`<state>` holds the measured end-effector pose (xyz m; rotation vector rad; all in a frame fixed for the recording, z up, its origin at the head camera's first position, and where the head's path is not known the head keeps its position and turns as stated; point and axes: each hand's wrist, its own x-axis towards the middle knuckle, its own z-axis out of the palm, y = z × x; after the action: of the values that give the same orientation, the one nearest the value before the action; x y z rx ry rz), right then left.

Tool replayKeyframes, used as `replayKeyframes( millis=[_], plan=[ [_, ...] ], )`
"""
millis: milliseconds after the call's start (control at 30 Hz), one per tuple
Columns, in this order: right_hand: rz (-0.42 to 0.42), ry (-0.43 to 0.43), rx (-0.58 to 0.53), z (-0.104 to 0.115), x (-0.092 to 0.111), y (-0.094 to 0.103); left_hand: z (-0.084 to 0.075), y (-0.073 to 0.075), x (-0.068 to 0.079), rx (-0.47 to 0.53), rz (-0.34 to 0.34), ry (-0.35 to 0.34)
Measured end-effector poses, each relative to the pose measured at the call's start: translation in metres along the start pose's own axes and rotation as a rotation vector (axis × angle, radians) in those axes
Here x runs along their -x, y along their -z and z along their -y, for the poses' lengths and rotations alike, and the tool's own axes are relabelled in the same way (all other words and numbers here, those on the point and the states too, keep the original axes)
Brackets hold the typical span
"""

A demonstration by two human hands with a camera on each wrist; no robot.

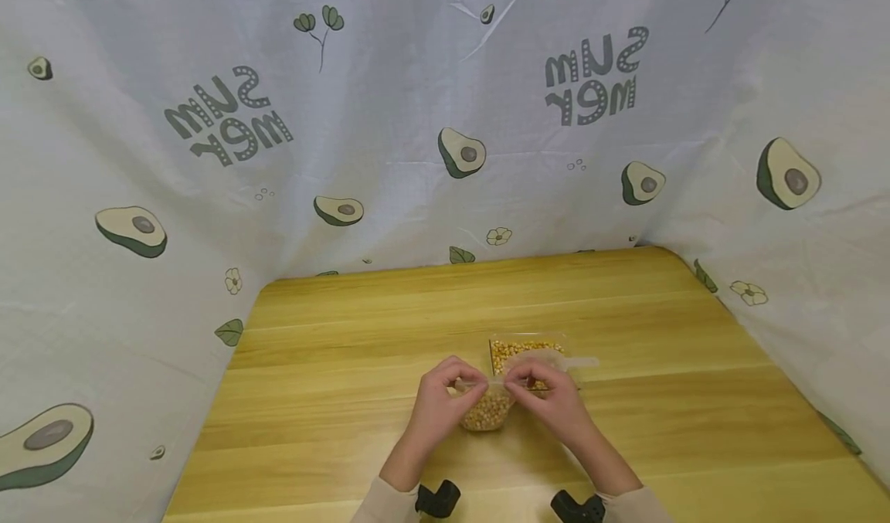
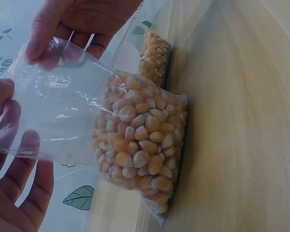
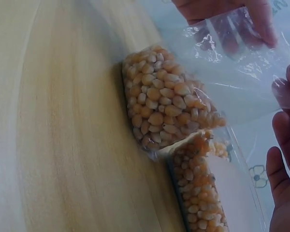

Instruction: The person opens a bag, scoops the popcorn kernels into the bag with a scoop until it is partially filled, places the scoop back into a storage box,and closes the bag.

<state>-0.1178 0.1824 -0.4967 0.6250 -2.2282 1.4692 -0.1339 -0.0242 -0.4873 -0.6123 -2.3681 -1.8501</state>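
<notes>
A clear plastic bag (image 1: pixel 484 415) with corn kernels filling its lower part stands on the wooden table. Its upper part is bare see-through film, pulled up between both hands. My left hand (image 1: pixel 445 401) pinches the bag's top edge on the left side between thumb and fingers. On the other side, my right hand (image 1: pixel 554 404) pinches the same edge close by, thumb and fingertips on the film. Both wrist views show the kernels (image 2: pixel 135 135) (image 3: pixel 159 99) through the plastic, with the bag's bottom on the tabletop.
Just behind the bag is a clear rectangular container (image 1: pixel 530 334) holding more corn kernels. A whitish scoop lies over it, its handle (image 1: pixel 584 362) sticking out to the right. Patterned cloth (image 1: pixel 389 121) hangs around the wooden table (image 1: pixel 334 399).
</notes>
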Motion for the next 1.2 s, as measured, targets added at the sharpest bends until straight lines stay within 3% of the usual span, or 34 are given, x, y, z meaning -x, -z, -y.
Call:
replayKeyframes(
  millis=[133,367,667,1200],
  plan=[
    [-0.017,0.004,0.035,0.006,-0.003,-0.001,-0.001,0.001,0.0,-0.001,-0.008,-0.006],
    [-0.039,-0.001,0.071,0.038,-0.012,0.001,0.001,0.004,0.0,-0.05,-0.007,-0.013],
    [-0.061,0.026,0.068,0.002,-0.003,0.003,0.002,0.013,0.003,-0.059,-0.02,-0.042],
    [-0.112,-0.091,0.046,0.007,-0.003,0.004,0.003,0.03,0.008,-0.054,-0.039,-0.003]
  ],
)
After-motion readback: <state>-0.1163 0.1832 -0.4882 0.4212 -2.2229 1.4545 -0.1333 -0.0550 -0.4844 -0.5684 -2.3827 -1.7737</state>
